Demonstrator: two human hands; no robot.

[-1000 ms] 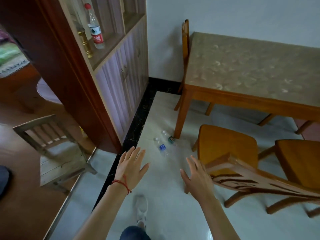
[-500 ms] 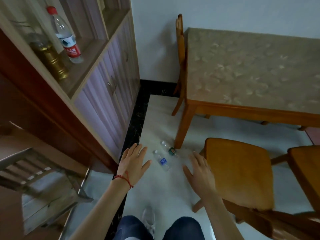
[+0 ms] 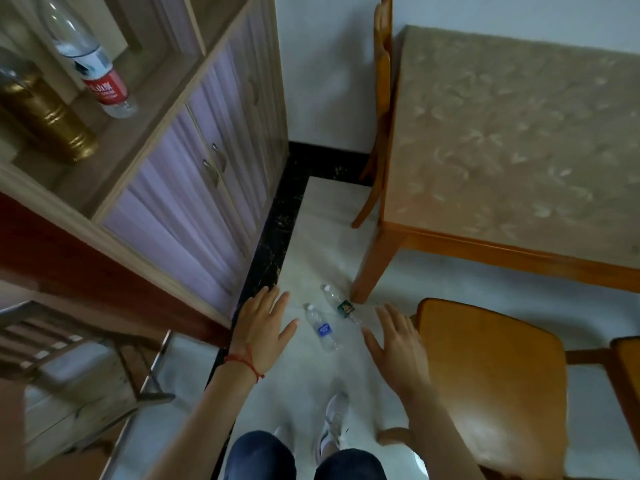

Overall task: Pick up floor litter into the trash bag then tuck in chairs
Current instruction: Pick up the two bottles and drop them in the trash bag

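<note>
Two empty plastic bottles lie on the pale floor tiles: one with a blue label (image 3: 322, 329) and one with a green label (image 3: 341, 304) close to the table leg. My left hand (image 3: 262, 330) hovers left of them, fingers spread and straight, holding nothing. My right hand (image 3: 397, 342) hovers to their right, also spread and empty, beside a wooden chair (image 3: 485, 379) pulled out from the table (image 3: 512, 133). A second chair (image 3: 381, 98) is tucked in at the table's left end. No trash bag shows.
A cabinet with lilac doors (image 3: 194, 174) stands at left, a red-labelled bottle (image 3: 93, 71) and a gold jar (image 3: 45, 119) on its shelf. A small weathered stool (image 3: 79, 372) sits at lower left. Another chair seat (image 3: 628, 375) pokes in at the right edge. My feet (image 3: 334, 427) stand below.
The view has moved forward and down towards the two bottles. Both hands stay spread and empty, now flanking the bottles more closely.
</note>
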